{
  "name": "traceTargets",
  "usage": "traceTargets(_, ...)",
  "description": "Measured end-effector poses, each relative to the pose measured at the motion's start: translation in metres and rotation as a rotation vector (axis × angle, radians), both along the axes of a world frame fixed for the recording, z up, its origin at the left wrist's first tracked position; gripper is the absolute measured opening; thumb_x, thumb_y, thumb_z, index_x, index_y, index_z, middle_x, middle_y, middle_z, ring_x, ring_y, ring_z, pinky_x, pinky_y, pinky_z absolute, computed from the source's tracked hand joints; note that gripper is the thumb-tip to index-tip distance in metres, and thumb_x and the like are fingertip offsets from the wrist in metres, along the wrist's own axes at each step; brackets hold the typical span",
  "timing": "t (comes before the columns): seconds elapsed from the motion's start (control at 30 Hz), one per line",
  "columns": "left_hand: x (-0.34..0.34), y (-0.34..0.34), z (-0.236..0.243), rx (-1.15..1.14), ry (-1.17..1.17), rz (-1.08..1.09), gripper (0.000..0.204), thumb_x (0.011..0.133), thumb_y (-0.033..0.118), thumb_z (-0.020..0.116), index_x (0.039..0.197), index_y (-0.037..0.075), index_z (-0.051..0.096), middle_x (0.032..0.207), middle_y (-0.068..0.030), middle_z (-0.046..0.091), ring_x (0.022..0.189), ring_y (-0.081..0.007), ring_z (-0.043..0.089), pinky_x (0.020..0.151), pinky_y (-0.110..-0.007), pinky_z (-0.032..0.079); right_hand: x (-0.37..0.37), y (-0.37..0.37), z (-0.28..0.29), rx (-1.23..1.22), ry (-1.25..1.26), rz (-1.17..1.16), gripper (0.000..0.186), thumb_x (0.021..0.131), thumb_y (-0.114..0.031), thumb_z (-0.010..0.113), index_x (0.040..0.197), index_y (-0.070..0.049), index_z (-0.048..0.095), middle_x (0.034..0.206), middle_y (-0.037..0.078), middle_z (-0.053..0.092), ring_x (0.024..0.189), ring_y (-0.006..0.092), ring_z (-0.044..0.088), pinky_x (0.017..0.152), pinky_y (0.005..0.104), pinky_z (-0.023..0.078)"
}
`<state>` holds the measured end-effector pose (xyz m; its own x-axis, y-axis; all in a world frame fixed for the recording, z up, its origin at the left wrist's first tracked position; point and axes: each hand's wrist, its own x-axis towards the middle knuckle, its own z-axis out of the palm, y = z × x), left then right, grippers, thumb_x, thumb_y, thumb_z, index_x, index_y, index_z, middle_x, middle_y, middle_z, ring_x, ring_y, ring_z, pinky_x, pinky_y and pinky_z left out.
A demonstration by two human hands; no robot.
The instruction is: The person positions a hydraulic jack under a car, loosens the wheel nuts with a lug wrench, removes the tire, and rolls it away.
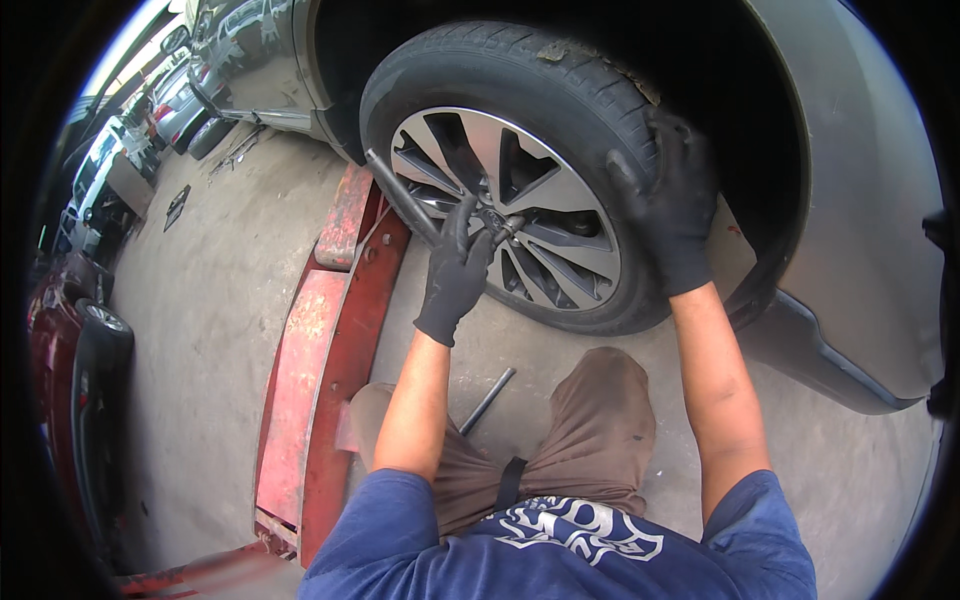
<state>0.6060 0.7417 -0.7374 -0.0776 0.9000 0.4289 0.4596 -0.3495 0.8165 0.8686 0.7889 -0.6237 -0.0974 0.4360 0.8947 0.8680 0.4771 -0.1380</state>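
Note:
A large tire [578, 318] on a wheel with a silver and dark spoked rim [560, 252] stands inside the wheel arch. My left hand [455, 270], in a black glove, grips a dark metal wrench [400, 195], whose long handle slants up to the left and whose other end reaches the hub near the lug nuts. My right hand [672, 215], also gloved in black, grasps the tire's tread at the upper right; it is slightly blurred. A loose steel bar [488, 401] lies on the floor between my knees, below the wheel.
A red metal lift arm [298, 400] runs along my left. The grey vehicle's body panel [855, 230] curves down at my right. Further left are a maroon car [70, 350], a silver car [180, 105] and some dark objects [177, 207] on the concrete floor [200, 280].

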Motion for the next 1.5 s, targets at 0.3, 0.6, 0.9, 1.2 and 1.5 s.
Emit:
traceTargets(0.3,0.01,0.026,-0.087,0.06,0.372,0.265,0.035,0.097,0.031,0.064,0.122,0.007,0.065,0.074,-0.0143,0.065,0.067,-0.0357,0.062,0.064,-0.045,0.051,0.0,-0.001,0.0,-0.003,-0.008,-0.008,0.06,0.086,-0.041,0.076,0.134,-0.009,0.059,0.129,0.018,0.058,0.123,0.0367,0.056,0.104,0.0474,0.045)
traceTargets(0.6,0.021,0.045,-0.061,-0.535,-1.705,-0.242,0.022,0.108,0.016,0.043,0.102,0.007,0.062,0.063,0.0088,0.042,0.045,-0.002,0.034,0.045,-0.018,0.032,-0.011,-0.03,-0.012,-0.009,0.037,0.034,0.06,0.089,-0.035,0.073,0.14,-0.006,0.056,0.137,0.02,0.053,0.131,0.0386,0.051,0.11,0.0492,0.041)
traceTargets(0.9,0.018,0.042,-0.069,-0.561,-1.709,-0.162,0.022,0.11,0.016,0.038,0.103,0.005,0.056,0.067,0.0011,0.051,0.047,-0.0034,0.043,0.04,-0.016,0.039,-0.06,-0.138,-0.113,-1.096,1.248,0.719,0.053,0.104,-0.018,0.059,0.15,0.0,0.04,0.126,0.016,0.06,0.106,0.0161,0.065,0.093,0.0314,0.053)
traceTargets(1.2,-0.005,0.027,-0.076,-0.703,-1.84,-0.26,0.024,0.108,0.02,0.049,0.099,0.0,0.059,0.078,-0.0029,0.061,0.05,-0.0009,0.046,0.045,-0.014,0.043,-0.066,-0.095,-0.108,-1.054,1.083,0.746,0.053,0.111,-0.047,0.039,0.14,-0.004,0.052,0.107,0.01,0.066,0.09,0.0169,0.069,0.083,0.0299,0.055)
traceTargets(1.5,-0.077,-0.073,-0.102,-0.661,-1.687,-0.164,0.033,0.108,0.027,0.051,0.111,-0.003,0.062,0.066,0.0015,0.06,0.044,0.0014,0.048,0.044,-0.016,0.048,-0.145,-0.012,-0.177,-1.383,1.669,0.559,0.046,0.108,-0.045,0.045,0.12,-0.004,0.061,0.107,0.012,0.068,0.096,0.0231,0.069,0.086,0.0349,0.057)
